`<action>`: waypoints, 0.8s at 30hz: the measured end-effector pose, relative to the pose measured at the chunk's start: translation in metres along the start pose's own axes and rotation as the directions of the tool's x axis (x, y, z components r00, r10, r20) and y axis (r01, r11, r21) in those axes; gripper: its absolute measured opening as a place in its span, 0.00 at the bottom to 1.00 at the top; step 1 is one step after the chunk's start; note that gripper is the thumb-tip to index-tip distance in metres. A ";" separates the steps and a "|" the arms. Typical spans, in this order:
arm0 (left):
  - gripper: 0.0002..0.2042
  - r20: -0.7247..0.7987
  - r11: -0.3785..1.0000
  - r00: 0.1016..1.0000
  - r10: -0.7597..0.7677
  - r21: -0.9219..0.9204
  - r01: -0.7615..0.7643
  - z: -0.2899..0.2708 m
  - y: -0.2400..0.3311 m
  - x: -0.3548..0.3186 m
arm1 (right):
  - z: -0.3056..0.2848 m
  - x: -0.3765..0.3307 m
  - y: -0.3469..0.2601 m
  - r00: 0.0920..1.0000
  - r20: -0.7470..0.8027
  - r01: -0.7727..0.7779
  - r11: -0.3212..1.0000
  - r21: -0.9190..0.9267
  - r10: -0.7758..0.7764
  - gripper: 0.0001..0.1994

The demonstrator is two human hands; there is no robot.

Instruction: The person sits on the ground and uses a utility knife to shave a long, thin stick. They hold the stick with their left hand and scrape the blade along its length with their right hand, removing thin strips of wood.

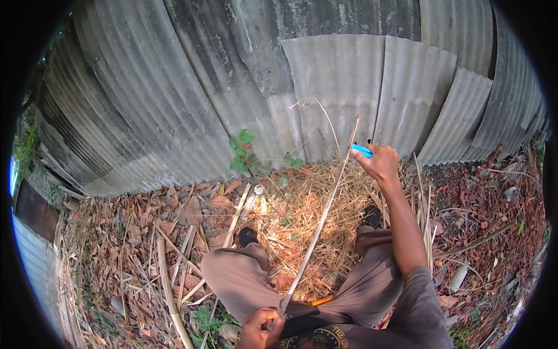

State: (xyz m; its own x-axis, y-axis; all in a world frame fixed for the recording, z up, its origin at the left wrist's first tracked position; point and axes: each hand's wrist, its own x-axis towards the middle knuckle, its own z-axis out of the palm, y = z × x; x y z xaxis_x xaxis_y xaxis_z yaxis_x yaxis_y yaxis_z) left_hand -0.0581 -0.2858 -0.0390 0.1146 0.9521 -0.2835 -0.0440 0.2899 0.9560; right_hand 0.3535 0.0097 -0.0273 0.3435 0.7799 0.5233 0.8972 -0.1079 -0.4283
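Across my lap runs a long thin bamboo strip (319, 228), slanting from lower left to upper right. My left hand (260, 328) is closed round its near end, close to my body. Further out, my right hand (380, 163), arm stretched forward, grips a bright blue-handled cutter (361, 151) against the strip's far part; its blade is hidden. A thin curled shaving (330, 120) rises beside the strip's far tip. An orange edge of something (321, 301) shows beneath the strip at my lap.
Between my feet lies a heap of straw-coloured shavings (290, 244). A corrugated sheet wall (337, 75) stands close ahead. Bamboo poles (167, 285) and dry leaves (145, 218) cover the left ground. A small green plant (241, 152) grows by the wall; leaf litter (482, 215) lies right.
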 end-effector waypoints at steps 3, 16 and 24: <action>0.06 0.159 0.724 0.971 0.179 0.647 -0.239 -0.025 0.013 -0.011 | 0.003 0.015 0.021 0.994 0.006 -0.105 0.994 -0.014 0.105 0.39; 0.10 0.003 0.984 0.994 -0.106 0.141 0.105 -0.095 -0.034 -0.055 | -0.013 0.019 0.100 0.779 0.065 -0.619 0.782 -0.070 0.623 0.47; 0.05 0.031 0.968 0.970 0.242 -0.080 -0.239 -0.001 0.037 0.108 | -0.030 -0.024 -0.065 0.895 0.435 -0.168 0.978 0.124 0.099 0.40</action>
State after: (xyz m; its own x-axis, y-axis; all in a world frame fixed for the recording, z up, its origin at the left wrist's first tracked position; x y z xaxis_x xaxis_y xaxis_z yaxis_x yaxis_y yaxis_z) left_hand -0.0484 -0.1727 -0.0346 0.1307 0.9905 -0.0417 -0.1491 0.0612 0.9869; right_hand 0.2956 -0.0205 0.0101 0.2757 0.9554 0.1057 0.7850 -0.1603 -0.5983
